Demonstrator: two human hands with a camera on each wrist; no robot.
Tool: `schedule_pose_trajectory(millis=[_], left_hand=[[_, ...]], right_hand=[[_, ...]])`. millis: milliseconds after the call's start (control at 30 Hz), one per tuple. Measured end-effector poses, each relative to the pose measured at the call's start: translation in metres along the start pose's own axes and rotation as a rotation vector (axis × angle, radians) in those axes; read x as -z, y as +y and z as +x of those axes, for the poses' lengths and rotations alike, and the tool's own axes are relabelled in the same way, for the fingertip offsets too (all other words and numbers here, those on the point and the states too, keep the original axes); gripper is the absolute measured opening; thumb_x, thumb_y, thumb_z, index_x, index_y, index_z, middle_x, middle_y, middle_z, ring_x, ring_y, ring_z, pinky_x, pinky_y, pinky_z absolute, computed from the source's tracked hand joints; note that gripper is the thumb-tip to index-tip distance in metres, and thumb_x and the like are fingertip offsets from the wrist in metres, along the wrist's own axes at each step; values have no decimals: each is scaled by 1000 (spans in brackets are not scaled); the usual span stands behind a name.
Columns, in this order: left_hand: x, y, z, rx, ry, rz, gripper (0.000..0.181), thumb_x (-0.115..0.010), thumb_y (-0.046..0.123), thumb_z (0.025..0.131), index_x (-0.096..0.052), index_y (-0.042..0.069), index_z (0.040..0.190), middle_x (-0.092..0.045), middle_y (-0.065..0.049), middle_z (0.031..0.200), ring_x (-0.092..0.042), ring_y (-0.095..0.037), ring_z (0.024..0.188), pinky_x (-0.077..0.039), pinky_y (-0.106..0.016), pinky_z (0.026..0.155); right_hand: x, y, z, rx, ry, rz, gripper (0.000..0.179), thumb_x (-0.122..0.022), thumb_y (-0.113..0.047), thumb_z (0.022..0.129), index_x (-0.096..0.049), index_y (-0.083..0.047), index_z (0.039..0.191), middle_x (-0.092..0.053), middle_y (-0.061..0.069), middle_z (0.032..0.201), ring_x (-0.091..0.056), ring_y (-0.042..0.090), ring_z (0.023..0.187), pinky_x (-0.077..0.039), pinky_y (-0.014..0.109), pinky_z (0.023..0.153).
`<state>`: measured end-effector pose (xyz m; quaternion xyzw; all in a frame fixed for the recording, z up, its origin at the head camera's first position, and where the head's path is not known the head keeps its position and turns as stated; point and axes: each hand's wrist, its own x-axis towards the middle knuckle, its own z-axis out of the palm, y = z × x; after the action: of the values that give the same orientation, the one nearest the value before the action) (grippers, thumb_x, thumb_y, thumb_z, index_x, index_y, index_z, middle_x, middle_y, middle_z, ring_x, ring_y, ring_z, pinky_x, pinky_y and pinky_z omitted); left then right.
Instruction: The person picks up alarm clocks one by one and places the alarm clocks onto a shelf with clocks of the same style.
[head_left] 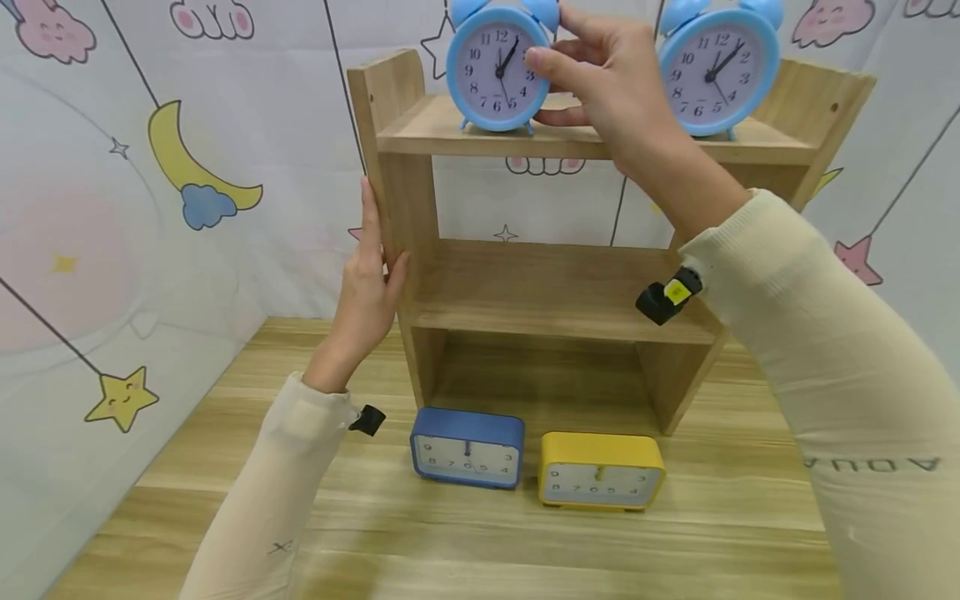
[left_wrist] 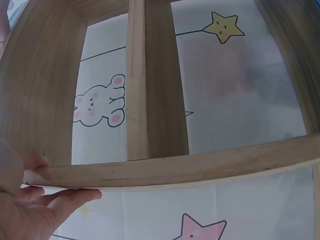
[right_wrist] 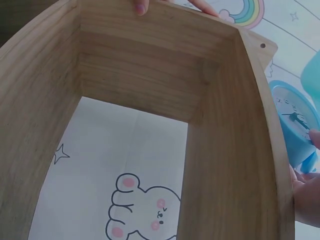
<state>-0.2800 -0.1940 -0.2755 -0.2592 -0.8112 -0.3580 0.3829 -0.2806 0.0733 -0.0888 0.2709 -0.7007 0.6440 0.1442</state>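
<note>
On the top board of a wooden shelf [head_left: 555, 287], my right hand [head_left: 618, 92] holds a light-blue twin-bell alarm clock [head_left: 480, 87] by its right side. The thumb lies at the face's edge and the other fingers reach behind. In the right wrist view this clock [right_wrist: 297, 150] shows at the right edge. My left hand [head_left: 365, 292] grips the shelf's left side panel, thumb over the front edge, fingers along the outside. The left wrist view shows those fingers [left_wrist: 75, 197] beyond the panel. A matching light-blue alarm clock [head_left: 699, 96] stands further right, partly behind my right hand and wrist.
A blue rectangular clock [head_left: 468, 425] and a yellow one [head_left: 600, 446] stand on the wood-grain surface [head_left: 480, 550] before the shelf. Behind hangs a white cloth [head_left: 247, 267] printed with stars, clouds and a moon. Black wrist cameras [head_left: 663, 297] sit by both sleeves.
</note>
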Motion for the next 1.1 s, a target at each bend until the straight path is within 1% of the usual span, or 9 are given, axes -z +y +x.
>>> schedule_pose_trajectory(millis=[200, 500, 633, 700, 800, 867, 967, 1033, 1100], left_hand=[[0, 2, 0, 7, -7, -10, 83, -54, -5, 99, 2, 6, 160, -21, -13, 163, -55, -41, 121, -55, -48, 88], [-1, 2, 0, 4, -8, -9, 83, -54, -5, 99, 2, 6, 160, -18, -10, 164, -53, -41, 123, -54, -48, 90], [-2, 1, -1, 11, -12, -16, 83, -54, -5, 99, 3, 7, 160, -17, -10, 164, -52, -42, 124, -53, -49, 90], [-3, 1, -1, 15, -14, -30, 84, -54, -4, 99, 3, 8, 160, -20, -13, 163, -53, -42, 123, -54, -49, 88], [-4, 1, -1, 13, -15, -58, 85, -54, -4, 99, 3, 9, 160, -22, -13, 162, -56, -42, 120, -55, -49, 85], [-4, 0, 0, 7, -15, -74, 85, -55, -3, 99, 3, 10, 161, -20, -9, 163, -58, -42, 117, -56, -49, 84], [-5, -1, 0, 10, -13, -99, 85, -55, -1, 100, 3, 12, 161, -16, 1, 165, -60, -41, 115, -56, -49, 82], [-4, -2, 0, 23, -12, -120, 85, -55, 0, 100, 3, 13, 161, -13, 6, 165, -59, -42, 116, -57, -49, 80], [-3, -2, 0, 36, -7, -137, 85, -56, 1, 100, 3, 14, 161, -12, 8, 165, -59, -43, 116, -58, -48, 77]], right_hand=[[1, 1, 5, -25, 12, -38, 54, -68, -11, 94, -53, -17, 145, -63, 13, 120, -64, 27, 106, -58, 31, 79], [-1, 3, 8, -33, 14, -135, 54, -66, -12, 96, -50, -14, 147, -62, 12, 122, -62, 22, 103, -57, 32, 82], [0, 5, 8, -32, 12, -180, 55, -65, -14, 97, -47, -15, 149, -61, 12, 128, -62, 22, 110, -56, 33, 86], [0, 6, 8, -28, 13, -203, 57, -64, -15, 97, -44, -15, 151, -61, 12, 131, -62, 22, 114, -56, 34, 87], [2, 8, 5, -21, 25, -230, 62, -64, -17, 98, -38, -13, 154, -60, 12, 135, -61, 20, 118, -55, 34, 89], [4, 9, 3, -16, 36, -229, 65, -65, -18, 98, -35, -11, 155, -60, 13, 136, -61, 20, 119, -54, 33, 90], [4, 9, 2, -5, 46, -231, 68, -66, -19, 97, -33, -10, 155, -58, 12, 138, -60, 19, 121, -53, 32, 92], [3, 8, 1, 9, 48, -268, 69, -67, -21, 97, -31, -10, 156, -57, 12, 141, -59, 18, 122, -53, 31, 93], [1, 6, -1, 26, 50, -321, 71, -67, -23, 97, -30, -10, 156, -53, 11, 144, -57, 17, 124, -52, 30, 93]])
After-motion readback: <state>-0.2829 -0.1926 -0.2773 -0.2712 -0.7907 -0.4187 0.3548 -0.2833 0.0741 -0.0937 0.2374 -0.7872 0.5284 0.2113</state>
